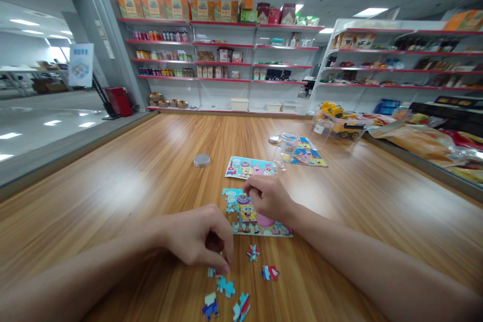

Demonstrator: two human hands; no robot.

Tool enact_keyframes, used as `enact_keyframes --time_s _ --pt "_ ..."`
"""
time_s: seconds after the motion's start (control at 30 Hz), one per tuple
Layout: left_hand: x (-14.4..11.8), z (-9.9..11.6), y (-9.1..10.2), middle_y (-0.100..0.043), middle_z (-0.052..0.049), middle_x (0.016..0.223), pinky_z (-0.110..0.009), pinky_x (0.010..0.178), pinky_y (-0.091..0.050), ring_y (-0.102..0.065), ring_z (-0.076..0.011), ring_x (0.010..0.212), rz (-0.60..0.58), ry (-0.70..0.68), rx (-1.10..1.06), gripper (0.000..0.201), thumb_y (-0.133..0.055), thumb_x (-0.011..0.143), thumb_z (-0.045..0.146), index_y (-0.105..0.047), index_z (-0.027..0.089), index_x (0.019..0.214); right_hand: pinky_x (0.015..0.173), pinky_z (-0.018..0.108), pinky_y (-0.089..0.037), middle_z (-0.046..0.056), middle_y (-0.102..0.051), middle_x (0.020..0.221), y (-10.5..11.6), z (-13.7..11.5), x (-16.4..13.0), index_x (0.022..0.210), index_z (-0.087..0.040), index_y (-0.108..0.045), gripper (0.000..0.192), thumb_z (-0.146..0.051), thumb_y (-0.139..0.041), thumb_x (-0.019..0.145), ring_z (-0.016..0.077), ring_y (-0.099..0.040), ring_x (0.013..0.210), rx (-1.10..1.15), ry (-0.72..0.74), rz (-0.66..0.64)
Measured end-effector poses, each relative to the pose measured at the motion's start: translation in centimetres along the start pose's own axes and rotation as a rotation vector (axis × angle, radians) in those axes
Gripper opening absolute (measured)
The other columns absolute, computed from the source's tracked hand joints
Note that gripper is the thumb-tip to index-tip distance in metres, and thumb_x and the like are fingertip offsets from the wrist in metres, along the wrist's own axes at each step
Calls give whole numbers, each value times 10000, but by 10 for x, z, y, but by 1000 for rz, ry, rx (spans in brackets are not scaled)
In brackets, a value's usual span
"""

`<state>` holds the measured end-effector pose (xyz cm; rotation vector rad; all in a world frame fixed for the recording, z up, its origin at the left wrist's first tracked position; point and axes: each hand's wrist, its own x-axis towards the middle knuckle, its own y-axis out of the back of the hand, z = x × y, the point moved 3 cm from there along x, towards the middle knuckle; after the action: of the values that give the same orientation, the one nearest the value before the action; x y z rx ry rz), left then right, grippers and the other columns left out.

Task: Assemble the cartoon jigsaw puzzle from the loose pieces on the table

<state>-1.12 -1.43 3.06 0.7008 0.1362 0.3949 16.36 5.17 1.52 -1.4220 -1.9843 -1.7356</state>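
The left hand (pixel 198 239) has its grip pinched shut on a small blue cardboard puzzle piece (pixel 212 271) among loose pieces (pixel 226 287) on the brown wooden desk (pixel 113 186). The right hand (pixel 266 196) has its grip curled closed, pressing on the half-built colourful cartoon jigsaw (pixel 249 216) just beyond. A round silver metal lid (pixel 201 160) lies well apart.

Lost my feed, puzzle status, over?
Left hand pinching loose pieces. Right hand pressing on the half-built puzzle. Reference picture beyond, nothing blocking.
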Motion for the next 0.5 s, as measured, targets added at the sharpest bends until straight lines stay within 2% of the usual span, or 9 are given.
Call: enact_keyframes --time_s 0.1,0.17,0.23,0.3,0.37,0.43,0.5 --pt "5 1 -6 -679 -51 692 -221 521 -410 -542 -117 546 163 -63 103 252 -652 852 326 -716 155 1025 622 232 -428 25 -658 676 -1 0 0 723 -152 -645 226 -34 -451 721 135 -596 624 3 -28 -12" --pt "7 2 -10 -710 -64 762 -237 561 -433 -589 -139 599 169 -93 194 321 -637 863 314 -671 173 1150 613 235 -420 30 -661 657 2 -4 3 694 -150 -655 225 -42 -459 717 136 -595 612 -31 -54 -47" --pt "8 2 -13 -728 -75 850 -249 625 -459 -633 -158 686 140 -115 218 292 -600 884 270 -670 186 1155 579 238 -395 32 -660 628 11 -13 9 671 -157 -674 211 -62 -488 702 137 -581 581 -111 -100 -147" --pt "7 0 -12 -730 -81 887 -248 653 -468 -645 -160 725 130 -109 159 253 -567 898 238 -690 182 1113 526 241 -349 27 -661 616 23 -29 15 695 -176 -705 181 -100 -542 680 135 -552 539 -210 -141 -340" --pt "5 -5 -8 -722 -83 834 -234 611 -458 -628 -148 684 146 -68 43 222 -569 894 248 -713 153 1033 454 247 -275 28 -622 549 36 -48 17 636 -168 -697 102 -177 -603 677 117 -465 442 -312 -128 -630" --pt "3 -11 -4 -686 -70 718 -210 523 -419 -576 -125 593 149 2 -92 211 -604 868 292 -724 119 887 418 250 -238 20 -559 475 46 -65 14 554 -155 -671 226 -318 -665 710 92 -367 373 -365 -140 -880" --pt "2 -16 -3 -613 -34 597 -193 454 -364 -504 -99 511 116 63 -173 247 -661 818 339 -697 108 737 396 242 -235 0 -511 442 49 -77 7 569 -150 -684 360 -492 -732 675 80 -319 350 -367 -183 -1051"
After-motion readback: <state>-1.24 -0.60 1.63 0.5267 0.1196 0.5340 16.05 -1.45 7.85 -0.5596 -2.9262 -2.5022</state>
